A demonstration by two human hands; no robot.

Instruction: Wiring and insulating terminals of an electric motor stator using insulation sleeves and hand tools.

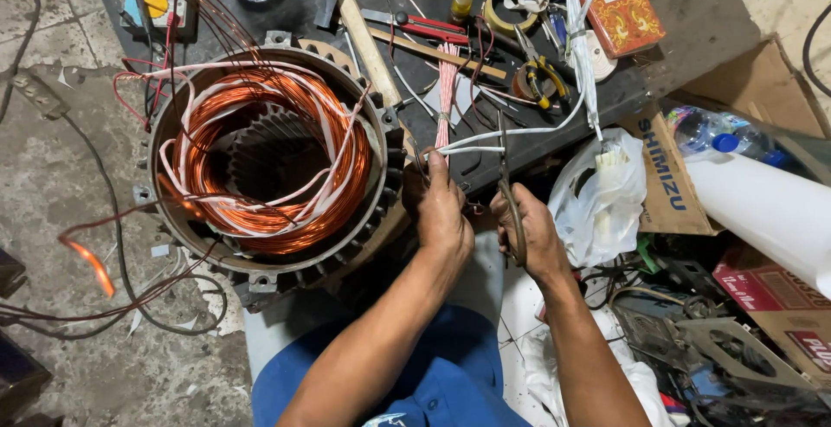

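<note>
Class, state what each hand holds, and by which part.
Left hand pinches the thin white sleeving tube at its near end; right hand holds the metal scissors by their handles.

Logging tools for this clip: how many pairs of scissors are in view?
2. One pair of scissors is in the right hand, blades at the white tubing. The red-handled pair lies on the dark bench. Clutter may hide more.

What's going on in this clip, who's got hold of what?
A person sits over a round grey metal motor stator packed with copper wire coils. The left hand pinches thin white sleeving tubes. The right hand holds dark metal scissors, blades pointing up across the tubes. Pliers, tape and a red patterned box lie on the dark bench.
</note>
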